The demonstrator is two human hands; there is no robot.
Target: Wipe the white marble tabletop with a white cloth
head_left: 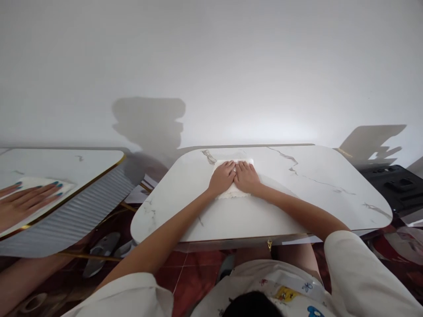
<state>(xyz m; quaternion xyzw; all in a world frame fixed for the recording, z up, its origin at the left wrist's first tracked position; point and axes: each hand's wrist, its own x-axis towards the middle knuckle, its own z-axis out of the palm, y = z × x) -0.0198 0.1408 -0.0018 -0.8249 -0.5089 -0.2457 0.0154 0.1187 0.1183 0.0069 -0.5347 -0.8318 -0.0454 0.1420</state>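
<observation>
A white cloth or paper towel (233,192) lies flat on the white marble-patterned table (317,171) in front of me. My left hand (223,176) rests palm down on its left half, fingers stretched forward. On the right half lies my right hand (245,176), flat as well, its thumb side against my left hand. The cloth's edges show around the fingers and below the wrists; its middle is covered by both hands.
At the left, another person's hands (29,200) lie on a white cloth on a second marble-patterned table (95,160). A black case-like object (399,185) stands beyond my table's right end. Grey slippers (102,253) are on the red tiled floor (194,273). A white wall (211,66) rises behind.
</observation>
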